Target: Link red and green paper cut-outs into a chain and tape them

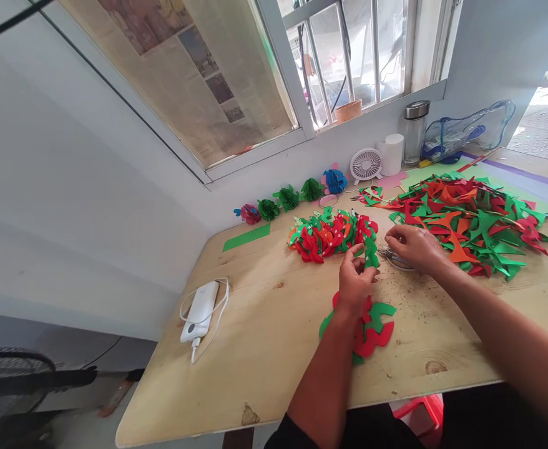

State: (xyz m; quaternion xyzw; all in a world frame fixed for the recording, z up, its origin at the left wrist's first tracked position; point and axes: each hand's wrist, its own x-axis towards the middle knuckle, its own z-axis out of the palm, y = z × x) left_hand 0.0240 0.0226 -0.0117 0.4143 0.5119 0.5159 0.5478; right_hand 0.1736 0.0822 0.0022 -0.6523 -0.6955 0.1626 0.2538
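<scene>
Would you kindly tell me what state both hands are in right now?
Left hand: closed, holding a green piece.
Right hand: fingers curled near a metal tool; whether it holds anything cannot be told.

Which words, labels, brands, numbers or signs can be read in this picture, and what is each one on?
None can be read with confidence.
Printed sheet on the window pane: pictures show, but any print is too blurred to read.
Clear pouch: a blue mark, too blurred to read.
White power bank: any marking is too small to read.
</scene>
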